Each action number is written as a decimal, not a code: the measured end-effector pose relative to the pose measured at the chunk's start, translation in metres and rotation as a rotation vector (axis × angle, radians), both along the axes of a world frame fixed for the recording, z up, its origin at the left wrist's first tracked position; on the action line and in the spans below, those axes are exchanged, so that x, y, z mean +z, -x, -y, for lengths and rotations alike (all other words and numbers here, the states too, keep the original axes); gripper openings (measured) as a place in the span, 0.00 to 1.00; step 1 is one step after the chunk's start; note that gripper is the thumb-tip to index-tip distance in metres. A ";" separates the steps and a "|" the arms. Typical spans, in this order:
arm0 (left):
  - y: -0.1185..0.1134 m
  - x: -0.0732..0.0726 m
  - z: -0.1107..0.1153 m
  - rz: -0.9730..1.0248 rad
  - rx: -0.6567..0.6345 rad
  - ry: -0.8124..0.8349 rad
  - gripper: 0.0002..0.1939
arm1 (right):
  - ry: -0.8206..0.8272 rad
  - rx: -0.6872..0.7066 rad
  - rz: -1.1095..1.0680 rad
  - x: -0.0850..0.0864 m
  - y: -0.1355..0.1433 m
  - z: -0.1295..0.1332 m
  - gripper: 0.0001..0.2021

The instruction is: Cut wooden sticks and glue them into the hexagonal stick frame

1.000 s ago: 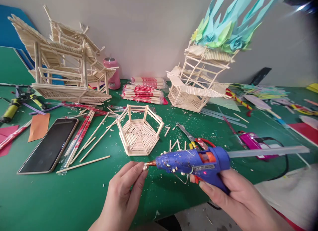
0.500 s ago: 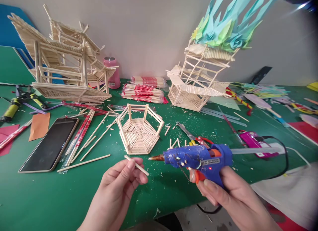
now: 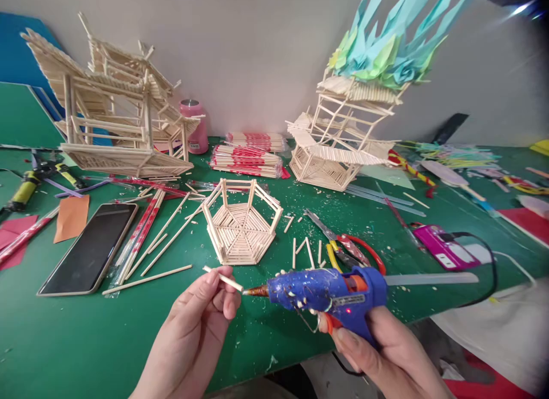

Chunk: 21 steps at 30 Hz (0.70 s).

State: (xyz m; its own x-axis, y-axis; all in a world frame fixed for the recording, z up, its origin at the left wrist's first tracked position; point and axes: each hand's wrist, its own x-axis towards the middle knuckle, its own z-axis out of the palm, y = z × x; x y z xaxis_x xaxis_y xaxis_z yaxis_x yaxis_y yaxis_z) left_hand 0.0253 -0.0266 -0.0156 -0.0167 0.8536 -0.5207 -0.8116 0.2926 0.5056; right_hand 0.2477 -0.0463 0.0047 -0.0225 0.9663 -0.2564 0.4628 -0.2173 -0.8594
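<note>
Between thumb and fingers, my left hand (image 3: 199, 316) pinches a short wooden stick (image 3: 223, 279). My right hand (image 3: 381, 347) is wrapped round a blue hot glue gun (image 3: 326, 290), a finger at its orange trigger and a small red light lit. The gun's brown-stained nozzle tip is at the stick's right end, touching or almost so. Behind both hands sits an octagonal stick frame (image 3: 242, 239) with a slatted floor, short posts and a partial top rail. Short cut sticks (image 3: 306, 251) lie right of it, beside red-and-yellow-handled pliers (image 3: 343, 244).
Two stick-built pavilions (image 3: 124, 119) (image 3: 343, 136) stand at the back, one topped with teal paper. Bundled sticks (image 3: 246, 160) and a pink bottle (image 3: 195, 127) are between them. A phone (image 3: 90, 250) lies left; a pink device (image 3: 441, 247) with a cable is at right.
The glue gun has moved left and down, bringing its nozzle to the stick's end. My left hand has shifted slightly left and turned the stick flatter. The pliers are now more exposed.
</note>
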 end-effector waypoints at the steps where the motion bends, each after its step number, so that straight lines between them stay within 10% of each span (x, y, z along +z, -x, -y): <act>1: 0.000 0.001 0.000 -0.004 0.001 0.004 0.06 | 0.014 0.005 -0.004 0.000 0.000 0.000 0.16; 21: -0.001 0.000 0.001 0.020 0.001 0.031 0.04 | 0.016 0.014 -0.037 -0.003 0.001 -0.002 0.16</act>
